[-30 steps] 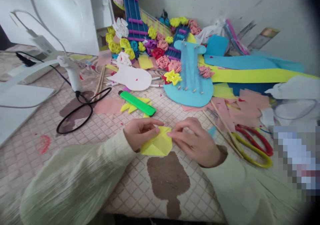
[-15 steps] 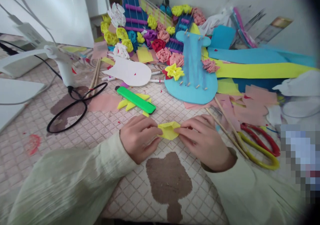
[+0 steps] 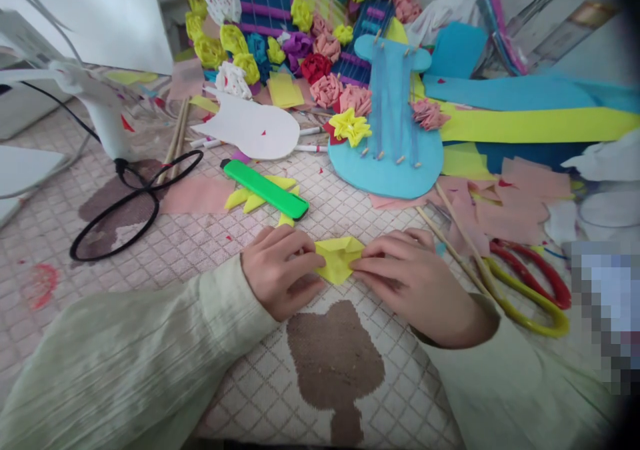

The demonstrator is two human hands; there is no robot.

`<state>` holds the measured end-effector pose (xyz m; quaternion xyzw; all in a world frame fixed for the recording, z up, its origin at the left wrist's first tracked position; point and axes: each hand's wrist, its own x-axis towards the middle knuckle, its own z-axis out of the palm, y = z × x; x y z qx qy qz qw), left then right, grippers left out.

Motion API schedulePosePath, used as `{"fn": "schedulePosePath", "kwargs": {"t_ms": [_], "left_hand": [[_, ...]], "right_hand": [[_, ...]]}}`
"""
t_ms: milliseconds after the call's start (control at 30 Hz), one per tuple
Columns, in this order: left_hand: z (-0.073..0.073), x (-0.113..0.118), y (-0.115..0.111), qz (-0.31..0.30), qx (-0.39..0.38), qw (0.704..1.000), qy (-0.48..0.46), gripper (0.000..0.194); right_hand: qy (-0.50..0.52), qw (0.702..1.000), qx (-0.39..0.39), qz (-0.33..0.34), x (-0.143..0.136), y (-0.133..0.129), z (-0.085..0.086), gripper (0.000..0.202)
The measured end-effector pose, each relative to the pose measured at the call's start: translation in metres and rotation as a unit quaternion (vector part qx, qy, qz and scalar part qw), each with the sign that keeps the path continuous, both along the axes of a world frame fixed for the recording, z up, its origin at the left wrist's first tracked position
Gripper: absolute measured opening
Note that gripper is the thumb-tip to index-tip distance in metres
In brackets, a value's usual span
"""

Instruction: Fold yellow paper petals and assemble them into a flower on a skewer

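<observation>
Between my hands is a small piece of yellow paper (image 3: 339, 263), its upper edge folded over. My left hand (image 3: 283, 270) pinches the paper's left side with thumb and fingers. At its right side my right hand (image 3: 417, 283) pinches it too; part of the paper is hidden behind the fingertips. Just beyond my left hand a green utility knife (image 3: 265, 189) lies across several folded yellow paper strips (image 3: 241, 197). A light-blue harp-like cutout (image 3: 387, 163) with strings and a yellow paper star flower (image 3: 350, 127) lies ahead of my hands.
Red-and-yellow-handled scissors (image 3: 530, 297) and thin wooden sticks (image 3: 457, 250) lie right of my right hand. A black cable loop (image 3: 117, 255) and a white stand (image 3: 103, 113) are at left. Crumpled paper flowers (image 3: 325, 90) pile up at the back, with pink paper pieces (image 3: 520, 203) at right.
The yellow paper now shows more of its face, with a pointed lower edge and the fold along the top. Both hands keep their pinch. The view has shifted slightly.
</observation>
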<state>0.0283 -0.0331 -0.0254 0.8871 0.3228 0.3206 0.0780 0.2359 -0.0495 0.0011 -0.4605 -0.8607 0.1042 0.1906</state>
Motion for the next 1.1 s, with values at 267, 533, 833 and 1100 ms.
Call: {"fn": "schedulePosePath", "kwargs": {"t_ms": [267,533,833,1100], "left_hand": [[-0.002,0.005,0.0,-0.003,0.002,1.0,0.018,0.013],[-0.002,0.008,0.001,0.01,-0.008,1.0,0.011,0.012],[0.003,0.009,0.001,0.02,-0.073,0.997,0.014,0.011],[0.007,0.016,-0.003,0.088,-0.079,0.992,0.042,0.019]], "right_hand": [[0.024,0.997,-0.067,-0.035,-0.002,0.001,0.004,0.006],[0.027,0.99,-0.11,-0.09,-0.006,0.001,0.003,0.005],[0.052,0.982,-0.13,-0.125,-0.009,0.001,0.0,0.011],[0.04,0.982,-0.13,-0.135,-0.01,0.002,-0.001,0.014]]}}
